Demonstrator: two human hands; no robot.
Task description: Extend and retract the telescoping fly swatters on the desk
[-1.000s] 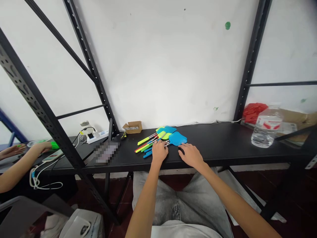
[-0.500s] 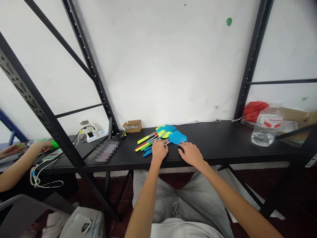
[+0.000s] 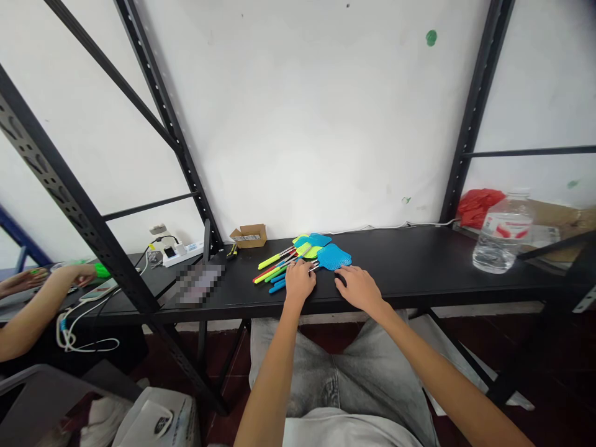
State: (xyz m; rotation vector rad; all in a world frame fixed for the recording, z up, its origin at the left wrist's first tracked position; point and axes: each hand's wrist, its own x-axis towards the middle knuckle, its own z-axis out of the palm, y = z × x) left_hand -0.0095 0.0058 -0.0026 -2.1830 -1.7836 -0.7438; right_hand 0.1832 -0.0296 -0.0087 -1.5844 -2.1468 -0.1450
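One second on, still resting left hand (image 3: 300,282) over long-handled blue, lime and red plastic swatters (image 3: 309,251) heaped on black tabletop (image 3: 410,267), leaving any pinch impossible to tell, and keeping right hand (image 3: 361,288) loosely spread at front blue mesh head (image 3: 334,257), shifting nothing.

swatters (image 3: 334,257): several, overlapping | bottle (image 3: 500,239): 1 | power strip (image 3: 192,250): 1

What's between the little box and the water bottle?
In the head view, fly swatters lie between the little box and the bottle, then a stretch of black table, with a white cable along its back edge.
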